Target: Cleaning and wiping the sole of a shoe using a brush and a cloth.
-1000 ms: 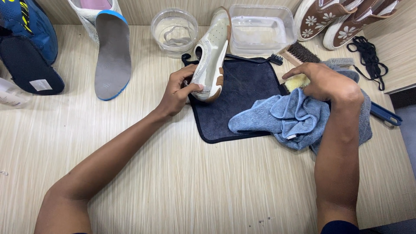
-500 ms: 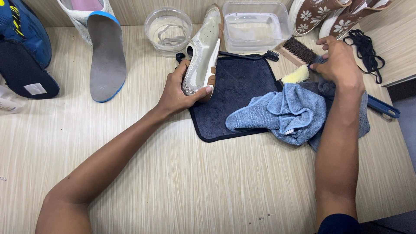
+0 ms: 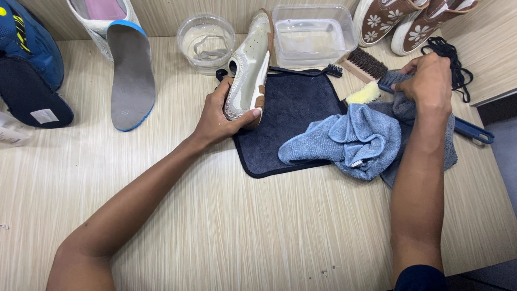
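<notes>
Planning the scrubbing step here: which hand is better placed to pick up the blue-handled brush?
Right. The right hand already rests at the blue-handled brush by the blue cloth, while the left hand is occupied gripping the white shoe.

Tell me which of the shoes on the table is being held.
The white perforated shoe with the tan heel, gripped by the left hand over the dark mat. The brown flowered pair and blue shoe lie untouched.

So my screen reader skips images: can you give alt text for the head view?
A left hand grips a pale shoe tilted on a dark mat, while the right hand reaches a blue-handled brush beyond blue cloths on a wooden table.
</notes>
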